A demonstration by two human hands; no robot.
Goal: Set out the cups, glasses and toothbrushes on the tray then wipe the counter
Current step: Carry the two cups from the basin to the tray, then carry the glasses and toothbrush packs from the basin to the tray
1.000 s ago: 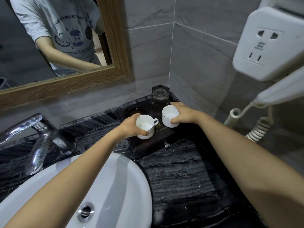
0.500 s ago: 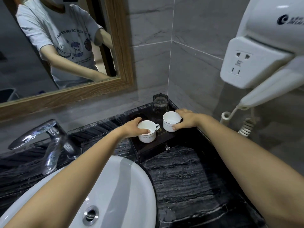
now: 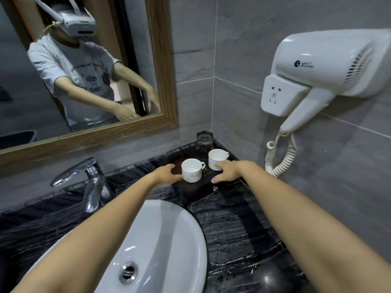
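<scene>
1. Both cups are glazed ceramic: stiff, light, breakable, and slick if wet. Don't knock them together or against the glass point(image 3: 204, 140).
2. Best hold, as I judge it, is the handle or thumb and fingers round the body. Both handles point right, away from your left side.
3. The glass is probably heavier and just as slippery. Take it round the walls, low down.
4. Left cup point(image 3: 191, 170): white, thin dark line under the rim, small script on the front, empty. It stands upright at the front middle of the tray point(image 3: 196, 190).
5. Right cup point(image 3: 216, 159): same make, upright, just behind and to the right of the left cup, apart from it. The glass is just behind it in the tray's back corner by the wall.
6. The glass is clear and faceted, upright, and seems empty.
7. The tray is dark and boxy with a small knob on the front. It sits on the black veined table point(image 3: 243, 218) in the corner, right of the sink point(image 3: 169, 240).
8. Left grip point(image 3: 166, 174): fingers loose and spread, thumb tip against the left cup's lower side. It isn't wrapped round the cup.
9. Right grip point(image 3: 228, 170): fingers relaxed, index tip at the right cup's base, thumb down on the tray. It holds nothing.
10. No toothbrushes are in view. A dark round spot at the tray's back left is too dim to identify.
</scene>
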